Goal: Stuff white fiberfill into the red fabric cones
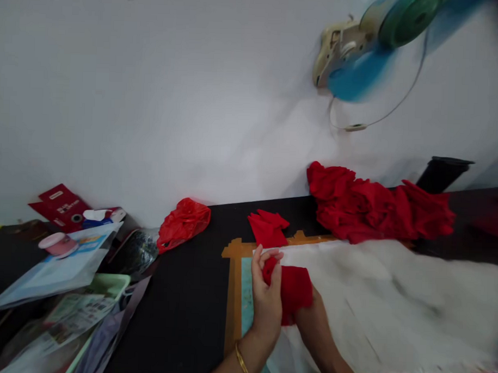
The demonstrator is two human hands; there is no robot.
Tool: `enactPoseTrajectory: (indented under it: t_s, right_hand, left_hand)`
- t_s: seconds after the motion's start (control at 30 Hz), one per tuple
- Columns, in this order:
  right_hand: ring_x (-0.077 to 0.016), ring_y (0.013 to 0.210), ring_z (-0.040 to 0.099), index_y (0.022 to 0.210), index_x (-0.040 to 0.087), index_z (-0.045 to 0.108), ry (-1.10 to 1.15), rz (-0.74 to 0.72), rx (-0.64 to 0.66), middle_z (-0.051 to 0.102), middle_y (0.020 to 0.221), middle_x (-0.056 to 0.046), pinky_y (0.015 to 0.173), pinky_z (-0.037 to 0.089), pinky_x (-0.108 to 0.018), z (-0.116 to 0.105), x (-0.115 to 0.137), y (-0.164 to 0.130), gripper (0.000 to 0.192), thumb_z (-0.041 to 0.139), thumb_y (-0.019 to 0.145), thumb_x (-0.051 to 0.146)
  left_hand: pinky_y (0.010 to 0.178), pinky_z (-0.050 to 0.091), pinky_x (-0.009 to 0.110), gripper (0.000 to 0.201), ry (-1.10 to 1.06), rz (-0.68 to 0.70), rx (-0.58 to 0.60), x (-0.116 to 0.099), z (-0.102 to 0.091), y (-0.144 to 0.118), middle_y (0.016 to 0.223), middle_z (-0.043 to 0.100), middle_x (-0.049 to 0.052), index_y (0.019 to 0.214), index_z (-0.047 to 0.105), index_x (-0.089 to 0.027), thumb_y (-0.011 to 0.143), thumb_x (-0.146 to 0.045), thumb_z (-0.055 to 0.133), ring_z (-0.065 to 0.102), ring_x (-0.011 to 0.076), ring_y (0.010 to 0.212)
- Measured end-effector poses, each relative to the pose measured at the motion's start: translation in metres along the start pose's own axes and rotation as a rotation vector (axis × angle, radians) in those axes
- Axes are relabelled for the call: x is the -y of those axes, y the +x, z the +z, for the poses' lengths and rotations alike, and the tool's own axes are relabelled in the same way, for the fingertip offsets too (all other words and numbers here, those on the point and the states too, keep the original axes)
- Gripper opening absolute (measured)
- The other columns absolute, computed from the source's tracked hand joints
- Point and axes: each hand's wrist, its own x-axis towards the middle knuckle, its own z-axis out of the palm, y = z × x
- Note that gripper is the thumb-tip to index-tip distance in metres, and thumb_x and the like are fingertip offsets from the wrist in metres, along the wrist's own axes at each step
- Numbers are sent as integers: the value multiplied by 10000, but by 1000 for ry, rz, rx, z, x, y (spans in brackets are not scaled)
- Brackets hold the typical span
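Leftmost, a heap of paper packets and plastic sleeves (58,272) covers the counter's (179,314) edge, with a pink tape roll (58,243) lying on top and a red carton (60,204) against the wall. Just right of the heap sits a red plastic bag (184,222), knotted shut, so I cannot tell what it holds. Between that bag and my hands the dark counter lies bare. My left hand (266,301), a gold bangle on its wrist, pinches the upper edge of a red cloth piece (292,291) between curled fingertips. My right hand (316,314) lies mostly hidden beneath that cloth; I cannot tell its grip. Both sit over a white sheet (392,306) on an orange-bordered mat (232,295). Behind, near the wall, rests a small folded red piece (267,228), then a large red fabric pile (374,210).
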Motion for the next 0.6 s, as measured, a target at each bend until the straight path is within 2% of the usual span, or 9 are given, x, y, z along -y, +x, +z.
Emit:
enactPoseTrajectory:
  t_s: [0.07,0.13,0.2,0.27,0.33,0.4,0.5,0.6]
  right_hand:
    - [-187,562,584,757,162,664,10,8,20,695,652,-39,513,486,-265,0,-2,-4,177,539,676,257]
    - [-177,508,566,768,166,679,30,0,56,685,616,-19,490,479,-264,-3,-2,-8,200,541,635,220]
    - [-173,478,551,786,173,685,70,7,63,669,581,-5,475,473,-266,-6,2,-11,213,539,636,213]
    - [-184,533,576,804,186,674,124,29,-12,662,585,-3,522,497,-271,-8,9,-12,195,544,663,224]
    - [-186,571,579,762,204,634,156,67,-101,655,599,-5,539,502,-269,-9,15,-10,126,543,681,233]
    - [-175,521,540,657,220,563,170,111,-145,617,551,-6,479,472,-261,-8,17,-6,51,516,675,229]
    - [-161,438,479,577,233,501,235,164,-120,554,472,1,399,409,-259,-5,11,-3,109,498,685,252]
    - [-164,454,514,620,217,560,269,200,-54,596,500,4,426,427,-259,-2,1,-7,77,509,673,237]
  left_hand:
    - [895,496,305,487,13,-14,-67,-7,5,8,1104,611,69,1347,414,-224,889,-324,546,638,152,931]
    - [832,506,271,485,0,-83,-94,-14,7,13,1090,607,62,1328,449,-225,868,-315,575,631,133,866]
    - [825,506,259,532,-79,-141,-112,-19,7,15,1182,588,76,1336,452,-241,842,-337,625,629,140,915]
    - [862,506,278,608,-203,-170,-87,-21,6,12,1305,547,93,1369,425,-263,824,-400,659,624,172,1023]
    - [900,502,296,676,-303,-207,-29,-16,4,3,1385,514,90,1387,414,-291,793,-452,694,597,205,1131]
    - [893,503,290,671,-356,-276,32,-5,1,-9,1376,537,76,1355,462,-299,762,-471,724,591,210,1150]
    - [760,523,283,571,-339,-399,124,17,-4,-26,1126,665,84,1230,577,-231,779,-570,666,654,187,913]
    - [638,511,278,617,-173,-418,125,22,-6,-25,856,683,61,1191,603,-185,787,-652,599,637,170,714]
